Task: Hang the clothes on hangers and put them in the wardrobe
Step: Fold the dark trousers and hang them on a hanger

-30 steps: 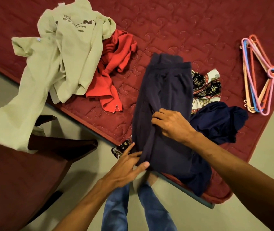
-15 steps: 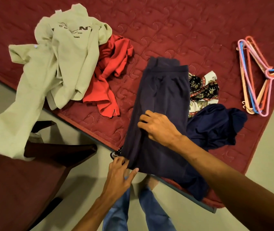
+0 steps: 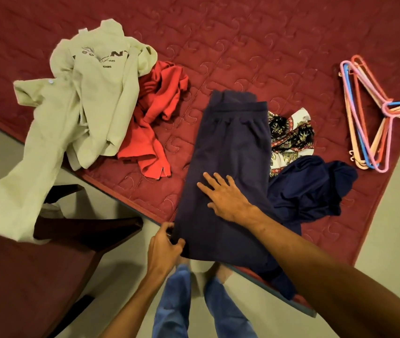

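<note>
Two garments lie left on the bed: beige shirt, red top. The left hand pinches the trousers (mid-bed) at their overhanging edge; the right hand presses them, fingers spread. Hangers lie far right.

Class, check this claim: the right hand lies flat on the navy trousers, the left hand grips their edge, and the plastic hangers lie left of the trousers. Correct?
One slip: in the head view the plastic hangers lie right of the navy trousers, not left. The right hand and left hand are as stated.
</note>
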